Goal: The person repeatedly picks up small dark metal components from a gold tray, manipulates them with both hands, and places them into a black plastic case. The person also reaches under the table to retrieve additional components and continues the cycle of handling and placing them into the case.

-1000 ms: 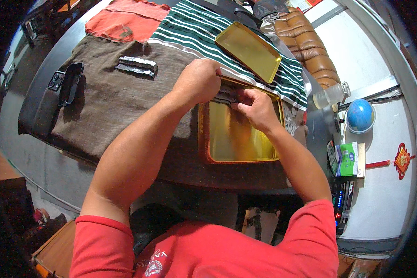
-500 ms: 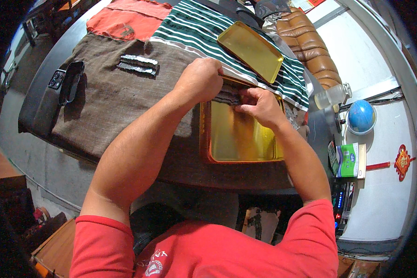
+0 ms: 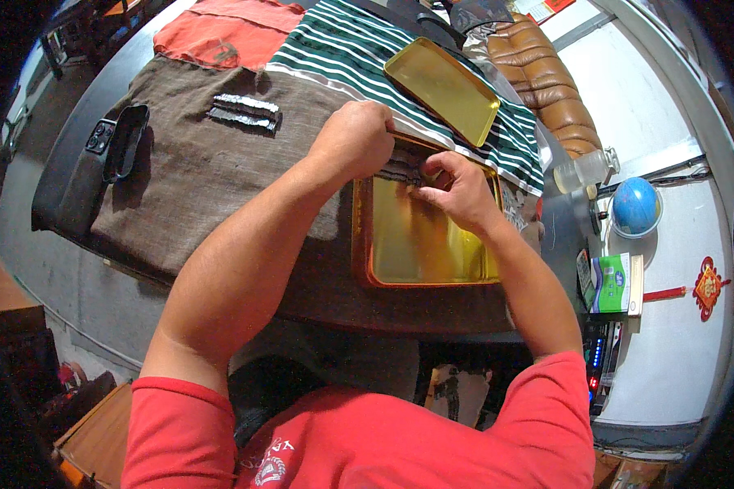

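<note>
left of the gold tray (image 3: 420, 253), a black case (image 3: 122, 143) sits at the cloth's edge. the left hand (image 3: 355, 138) is fisted on a dark strip (image 3: 400, 169) at the tray's far rim; the right hand (image 3: 457, 191) pinches its other end. pull unevenly and i'd guess the strip tears, or the tray skids toward the lid (image 3: 442, 90) beyond.
</note>
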Available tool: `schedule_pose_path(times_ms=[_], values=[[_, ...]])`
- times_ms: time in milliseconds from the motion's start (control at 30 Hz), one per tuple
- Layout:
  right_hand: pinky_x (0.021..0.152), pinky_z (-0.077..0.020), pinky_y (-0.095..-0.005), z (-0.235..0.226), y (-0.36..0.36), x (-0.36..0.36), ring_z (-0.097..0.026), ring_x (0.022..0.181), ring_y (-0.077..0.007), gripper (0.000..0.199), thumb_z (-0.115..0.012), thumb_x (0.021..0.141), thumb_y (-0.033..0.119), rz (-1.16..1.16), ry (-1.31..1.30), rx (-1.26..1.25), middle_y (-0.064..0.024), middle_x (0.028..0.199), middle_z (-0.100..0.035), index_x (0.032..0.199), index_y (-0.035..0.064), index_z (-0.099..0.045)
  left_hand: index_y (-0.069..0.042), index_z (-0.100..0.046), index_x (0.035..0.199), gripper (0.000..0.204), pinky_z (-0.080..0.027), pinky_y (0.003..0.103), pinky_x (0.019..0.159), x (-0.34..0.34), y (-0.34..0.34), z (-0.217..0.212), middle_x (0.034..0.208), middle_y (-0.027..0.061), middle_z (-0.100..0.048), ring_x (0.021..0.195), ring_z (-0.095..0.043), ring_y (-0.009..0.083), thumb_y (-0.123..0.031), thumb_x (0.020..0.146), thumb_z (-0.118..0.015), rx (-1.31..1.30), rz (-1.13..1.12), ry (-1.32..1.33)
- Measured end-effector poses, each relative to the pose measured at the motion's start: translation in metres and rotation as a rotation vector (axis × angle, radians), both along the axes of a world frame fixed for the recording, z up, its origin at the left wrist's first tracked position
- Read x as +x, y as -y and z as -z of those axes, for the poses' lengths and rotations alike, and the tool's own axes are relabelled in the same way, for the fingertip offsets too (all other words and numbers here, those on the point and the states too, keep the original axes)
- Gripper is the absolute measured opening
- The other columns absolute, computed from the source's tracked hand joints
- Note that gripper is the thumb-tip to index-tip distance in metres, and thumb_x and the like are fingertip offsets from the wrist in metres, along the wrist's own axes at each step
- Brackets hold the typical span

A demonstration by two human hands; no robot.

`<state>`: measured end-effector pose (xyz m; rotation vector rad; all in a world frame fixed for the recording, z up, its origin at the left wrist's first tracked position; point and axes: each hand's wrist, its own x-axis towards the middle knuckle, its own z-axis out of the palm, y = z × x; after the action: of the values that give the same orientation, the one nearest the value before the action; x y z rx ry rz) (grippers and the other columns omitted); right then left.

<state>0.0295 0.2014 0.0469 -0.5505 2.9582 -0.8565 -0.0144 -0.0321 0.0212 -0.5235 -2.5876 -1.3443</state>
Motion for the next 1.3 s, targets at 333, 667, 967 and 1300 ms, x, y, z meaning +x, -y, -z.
schedule_pose_path(times_ms=[333,667,967,1300], values=[[0.067,-0.0513,-0.0356,0.014,0.010,-0.002,-0.063,0.073,-0.0253,0.024,-0.084,0.082,0.011,-0.153,-0.271,0.146,-0.0114,0.088,-0.060,0.101,0.0028,-0.072,-0.002,-0.076,0.093,0.022,-0.056,0.048,0.085,0.000,0.000,-0.002,0.092,0.0252,-0.072,0.092,-0.070,0.0420,-0.010,0.080,-0.061,-0.026,0.007,0.029],[0.079,-0.0551,-0.0434,0.008,0.010,0.013,-0.067,0.089,-0.0366,0.034,-0.081,0.081,0.023,-0.046,-0.223,0.170,-0.0172,0.095,-0.063,0.105,0.0002,-0.072,-0.004,-0.077,0.096,0.023,-0.056,0.046,0.086,0.001,0.000,-0.004,0.093,0.0245,-0.072,0.092,-0.071,0.0412,-0.009,0.079,-0.062,-0.010,-0.005,0.046],[0.085,-0.0543,-0.0446,-0.001,0.011,0.015,-0.064,0.095,-0.0377,0.041,-0.078,0.084,0.031,-0.104,-0.133,0.258,-0.0194,0.104,-0.061,0.112,0.0011,-0.072,-0.003,-0.076,0.096,0.022,-0.056,0.046,0.085,-0.004,0.001,0.003,0.093,0.0246,-0.072,0.091,-0.071,0.0400,-0.011,0.081,-0.062,-0.015,0.009,0.009],[0.063,-0.0502,-0.0248,-0.026,-0.122,0.137,-0.057,0.070,-0.0063,0.029,-0.077,0.094,0.021,0.453,-0.615,-0.251,-0.0032,0.096,-0.067,0.115,0.0043,-0.066,0.002,-0.074,0.109,0.027,-0.053,0.032,0.084,-0.030,0.012,0.022,0.096,0.0118,-0.075,0.088,-0.068,0.0184,-0.016,0.090,-0.065,0.134,0.154,0.140]])
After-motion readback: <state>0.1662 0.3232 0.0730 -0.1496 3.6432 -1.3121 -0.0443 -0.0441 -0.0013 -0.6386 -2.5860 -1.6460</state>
